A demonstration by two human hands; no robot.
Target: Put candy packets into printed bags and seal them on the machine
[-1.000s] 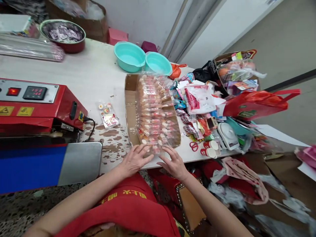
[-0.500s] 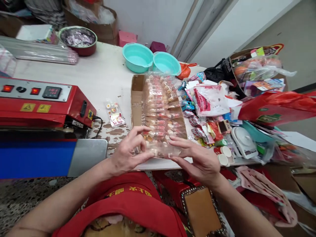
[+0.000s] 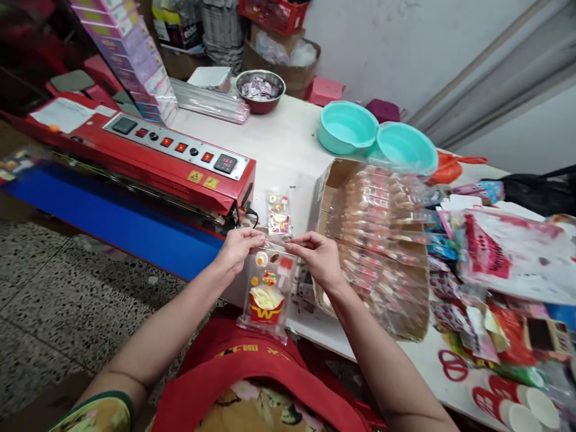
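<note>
- By the left hand (image 3: 238,252), one top corner of a clear plastic bag (image 3: 270,289) is pinched between thumb and fingers.
- By the right hand (image 3: 317,258), the other top corner is pinched in the same way, so that the top edge is stretched between the two hands; whether that edge is sealed cannot be told.
- The bag is held upright at the table's near edge, above the red apron (image 3: 238,360); whether the apron is touched by it cannot be told.
- Inside the bag, toy French fries (image 3: 266,305) in a red carton, a toy fried egg (image 3: 261,259) and other small toy foods are seen.
- The step in hand is judged to be the spreading and straightening of the top edge.
- For the next move, an even pull from both pinches seems called for, with the edge flat and the toys low in the bag.
- Just beyond the hands, a similar toy packet (image 3: 279,216) is laid flat on the table (image 3: 299,135).
- To the right, many filled packets (image 3: 373,216) are stacked in rows in a cardboard tray (image 3: 322,204).
- To the left, a red band sealer (image 3: 180,162) is placed, its switches lit, with a blue conveyor belt (image 3: 135,219) along its front.
- Farther back, two turquoise basins (image 3: 346,126) are set side by side.
</note>
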